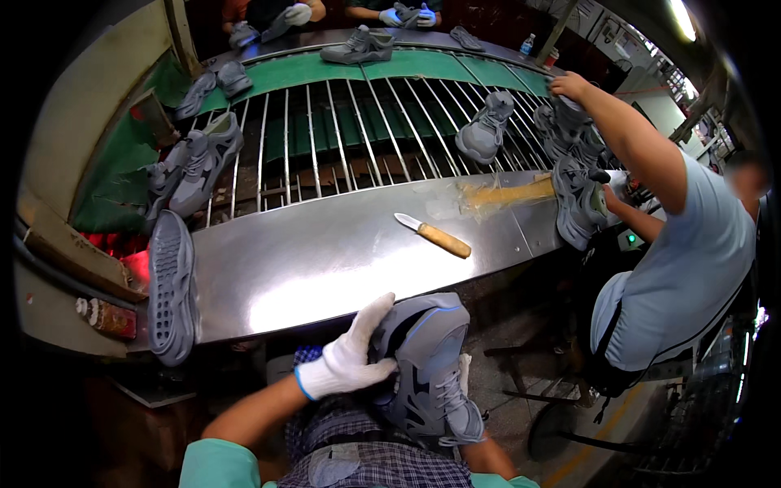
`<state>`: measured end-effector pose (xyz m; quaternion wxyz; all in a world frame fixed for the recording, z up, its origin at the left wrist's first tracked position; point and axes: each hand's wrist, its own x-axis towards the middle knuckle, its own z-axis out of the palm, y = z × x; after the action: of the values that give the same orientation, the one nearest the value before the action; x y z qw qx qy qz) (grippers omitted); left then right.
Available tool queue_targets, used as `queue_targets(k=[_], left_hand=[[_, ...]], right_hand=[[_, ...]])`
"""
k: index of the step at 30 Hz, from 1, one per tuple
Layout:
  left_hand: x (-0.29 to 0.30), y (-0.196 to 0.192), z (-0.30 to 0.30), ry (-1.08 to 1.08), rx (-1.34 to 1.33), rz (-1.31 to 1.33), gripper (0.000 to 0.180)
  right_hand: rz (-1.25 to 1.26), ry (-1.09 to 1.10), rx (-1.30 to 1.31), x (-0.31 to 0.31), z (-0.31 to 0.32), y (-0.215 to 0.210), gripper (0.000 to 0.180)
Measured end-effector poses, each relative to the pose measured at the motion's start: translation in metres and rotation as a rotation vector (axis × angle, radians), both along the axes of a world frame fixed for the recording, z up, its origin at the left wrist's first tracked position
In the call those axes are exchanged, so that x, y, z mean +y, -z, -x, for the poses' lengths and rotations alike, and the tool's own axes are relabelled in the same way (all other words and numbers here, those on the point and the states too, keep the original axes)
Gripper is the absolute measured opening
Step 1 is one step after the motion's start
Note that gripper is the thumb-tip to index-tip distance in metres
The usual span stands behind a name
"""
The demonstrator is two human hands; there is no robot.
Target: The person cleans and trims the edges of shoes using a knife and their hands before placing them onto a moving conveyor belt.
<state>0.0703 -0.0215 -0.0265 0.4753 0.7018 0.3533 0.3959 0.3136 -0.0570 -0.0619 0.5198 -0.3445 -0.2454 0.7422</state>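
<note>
Over my lap I hold a grey lace-up shoe point(435, 370), toe pointing away, with a thin blue line along its toe edge. A darker grey sole-like rim shows behind the toe. My left hand point(350, 354), in a white knit glove, grips the shoe's left side, thumb apart from the fingers. At the right side my right hand point(464, 370) is mostly hidden behind the shoe; only a strip of white glove shows. Beyond them, a knife point(435, 237) with a wooden handle lies on the metal table point(325, 252). A grey sole point(171, 289) stands at its left end.
Behind the table runs a rack of metal bars point(342, 138) holding several grey shoes point(488, 128). At right, a co-worker point(675, 236) reaches over more shoes. Two people's gloved hands point(407, 15) handle shoes at the far side. A small bottle point(110, 317) stands at lower left.
</note>
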Motion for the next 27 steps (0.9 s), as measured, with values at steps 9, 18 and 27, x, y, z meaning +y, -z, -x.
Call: queue_targets(k=[9, 18, 27], left_hand=[[-0.007, -0.018, -0.019, 0.071, -0.071, 0.182, 0.067], [-0.012, -0.015, -0.014, 0.064, -0.11, 0.294, 0.072], [-0.02, -0.005, -0.037, -0.019, -0.077, 0.226, 0.076]], right_hand=[[0.028, 0.201, 0.11, 0.019, 0.007, -0.003, 0.095], [0.142, 0.284, 0.119, 0.018, 0.02, -0.014, 0.105], [0.132, 0.223, 0.056, -0.01, 0.005, -0.019, 0.097]])
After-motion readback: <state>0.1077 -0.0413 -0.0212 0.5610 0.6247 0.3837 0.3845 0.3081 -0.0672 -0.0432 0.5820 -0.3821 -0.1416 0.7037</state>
